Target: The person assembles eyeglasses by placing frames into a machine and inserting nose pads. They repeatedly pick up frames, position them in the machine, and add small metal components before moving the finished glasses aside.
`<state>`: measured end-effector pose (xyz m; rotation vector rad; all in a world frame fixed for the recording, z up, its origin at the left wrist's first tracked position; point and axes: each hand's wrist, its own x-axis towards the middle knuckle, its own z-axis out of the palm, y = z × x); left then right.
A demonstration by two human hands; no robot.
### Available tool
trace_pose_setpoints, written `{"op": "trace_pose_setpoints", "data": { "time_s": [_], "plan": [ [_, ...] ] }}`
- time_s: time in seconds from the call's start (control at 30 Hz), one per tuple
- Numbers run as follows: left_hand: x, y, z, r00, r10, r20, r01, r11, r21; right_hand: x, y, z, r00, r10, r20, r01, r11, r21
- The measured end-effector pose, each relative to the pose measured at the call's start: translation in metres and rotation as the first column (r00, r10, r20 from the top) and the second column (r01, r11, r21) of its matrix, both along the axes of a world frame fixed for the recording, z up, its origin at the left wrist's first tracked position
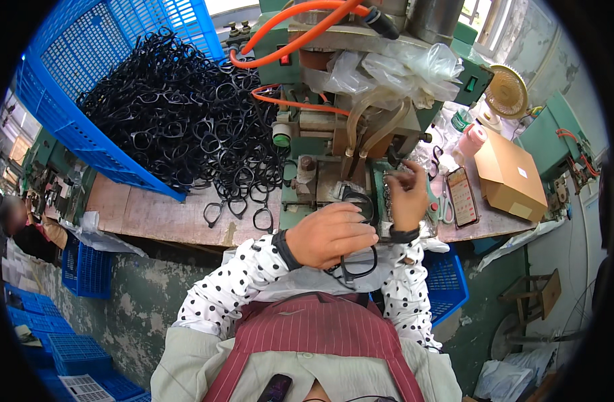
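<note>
My left hand (330, 236) is closed around a black eyeglass frame (362, 271) in front of the green machine. One rim of the frame shows above the hand, the other below it. My right hand (409, 201) is raised beside the machine's working head, its thumb and fingers drawn together in a pinch. Whatever lies between those fingertips is too small to make out. Just left of the right hand runs a narrow strip of small shiny metal pieces (387, 195). Two hoses (350, 137) come down to the machine's metal block above the frame.
A tipped blue crate (86, 144) spills a large heap of black eyeglass frames (186, 127) at the left. On the right lie a phone (462, 197), scissors (445, 208) and a cardboard box (511, 175). Orange air hoses (287, 17) loop overhead. Below right stands a blue basket (448, 285).
</note>
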<state>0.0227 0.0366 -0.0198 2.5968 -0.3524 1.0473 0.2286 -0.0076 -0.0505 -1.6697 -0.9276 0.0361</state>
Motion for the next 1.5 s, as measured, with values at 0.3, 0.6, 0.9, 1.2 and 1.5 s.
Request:
{"op": "trace_pose_setpoints", "data": {
  "time_s": [0.3,0.6,0.9,1.2,1.5],
  "plan": [
    [0.001,0.001,-0.005,0.998,0.057,-0.008,-0.057,0.998,0.013,0.064,-0.037,-0.056,0.846,0.061,0.529,0.06,0.976,-0.209],
    [-0.025,0.007,0.005,0.98,0.199,-0.009,-0.192,0.956,0.22,0.058,-0.032,-0.065,0.952,-0.068,0.297,0.07,0.998,0.005],
    [-0.07,0.118,-0.074,0.444,0.896,-0.011,-0.832,0.417,0.366,0.058,-0.029,-0.069,0.934,-0.118,0.338,0.123,0.992,0.007],
    [-0.083,0.107,-0.071,0.519,0.847,-0.114,-0.853,0.505,-0.127,0.056,-0.033,-0.062,0.924,-0.083,0.374,0.083,0.996,0.016],
    [-0.067,0.032,-0.033,0.4,0.916,0.04,-0.769,0.359,-0.528,0.008,-0.018,-0.018,0.987,0.154,-0.053,-0.148,0.982,0.116]
  ]
}}
